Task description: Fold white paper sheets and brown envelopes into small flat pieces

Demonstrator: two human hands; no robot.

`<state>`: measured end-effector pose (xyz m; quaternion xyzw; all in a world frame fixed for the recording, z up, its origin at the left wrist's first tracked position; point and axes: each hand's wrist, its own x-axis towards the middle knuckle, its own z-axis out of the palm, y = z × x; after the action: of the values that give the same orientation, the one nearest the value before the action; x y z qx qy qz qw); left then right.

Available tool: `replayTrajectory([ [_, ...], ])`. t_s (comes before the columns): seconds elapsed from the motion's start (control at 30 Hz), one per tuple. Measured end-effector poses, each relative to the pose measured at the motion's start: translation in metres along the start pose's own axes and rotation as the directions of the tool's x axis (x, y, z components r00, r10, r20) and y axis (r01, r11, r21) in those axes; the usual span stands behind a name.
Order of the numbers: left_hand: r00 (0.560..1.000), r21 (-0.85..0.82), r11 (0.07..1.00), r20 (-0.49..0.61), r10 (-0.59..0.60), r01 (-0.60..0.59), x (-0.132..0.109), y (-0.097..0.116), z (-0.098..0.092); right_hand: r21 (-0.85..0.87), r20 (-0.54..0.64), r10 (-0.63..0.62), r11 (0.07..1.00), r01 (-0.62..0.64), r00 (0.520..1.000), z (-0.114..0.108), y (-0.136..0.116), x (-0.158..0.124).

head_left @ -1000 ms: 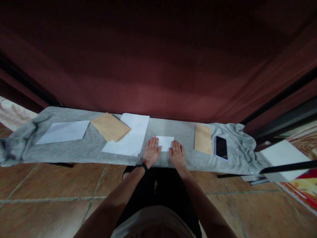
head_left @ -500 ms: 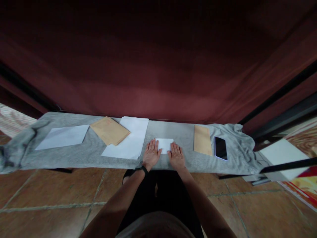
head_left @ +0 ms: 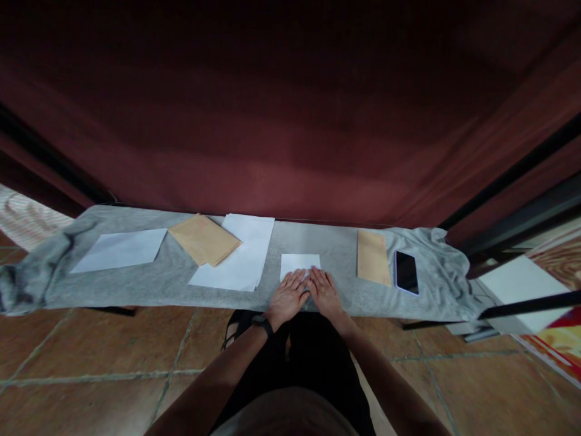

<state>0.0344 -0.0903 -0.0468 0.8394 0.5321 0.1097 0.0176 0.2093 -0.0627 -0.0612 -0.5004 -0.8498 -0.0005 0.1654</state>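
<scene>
Matt paper on soft, napped cloth.
The small white paper rectangle point(head_left: 297, 261) looks smooth and matt, as do the large white paper sheets point(head_left: 254, 242); the tan paper envelopes point(head_left: 204, 239) and the single tan paper envelope point(head_left: 373, 257) have a dull finish. The long grey cloth cover point(head_left: 338, 249) is plush and wrinkled, the dark-screened phone with a lilac rim point(head_left: 407, 272) smooth and glossy, the reddish-brown tiled floor point(head_left: 113, 345) faintly mottled.

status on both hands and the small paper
Left hand, right hand: open, over near side of small white paper. It lies on grey cloth. Phone apart, to the right.
</scene>
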Motion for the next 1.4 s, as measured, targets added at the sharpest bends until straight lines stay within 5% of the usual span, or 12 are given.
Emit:
replayTrajectory([
  [0.43,0.999,-0.019,0.999,-0.011,0.036,-0.036,0.001,-0.003,-0.006,-0.013,0.034,0.071,0.997,-0.071,0.997,0.0,0.019,0.038],
  [0.83,0.998,-0.051,0.998,0.049,0.05,-0.048,0.002,-0.002,-0.006,-0.021,0.022,-0.042,0.999,0.042,0.999,-0.011,0.009,-0.026],
  [1.4,0.996,-0.048,0.995,0.042,-0.083,0.085,0.045,0.003,0.002,-0.022,-0.102,-0.001,1.0,-0.002,0.995,-0.005,0.005,-0.033],
])
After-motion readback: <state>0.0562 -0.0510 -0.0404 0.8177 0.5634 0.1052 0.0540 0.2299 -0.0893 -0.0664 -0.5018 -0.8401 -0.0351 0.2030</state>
